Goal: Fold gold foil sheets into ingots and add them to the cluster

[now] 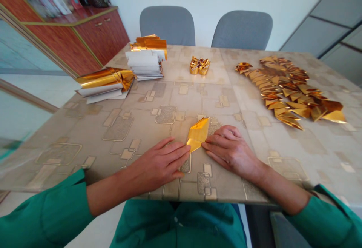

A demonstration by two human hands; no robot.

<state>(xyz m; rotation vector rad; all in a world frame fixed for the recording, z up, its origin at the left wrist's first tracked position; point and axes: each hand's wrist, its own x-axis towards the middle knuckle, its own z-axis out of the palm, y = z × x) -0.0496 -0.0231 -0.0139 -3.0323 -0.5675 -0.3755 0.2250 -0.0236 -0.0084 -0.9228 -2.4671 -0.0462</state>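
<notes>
A small folded piece of gold foil paper lies on the patterned tabletop between my hands. My left hand rests flat on the table, fingers extended, with its fingertips touching the paper's lower left edge. On the other side, my right hand touches the paper's lower right corner with its fingertips; its fingers are bent and close together. The paper's upper part points away from me and is uncovered.
Stacks of gold and white paper sit at the back left and left. Small folded gold pieces stand at the back middle. Many pointed gold pieces spread over the right of the table. Two grey chairs are behind.
</notes>
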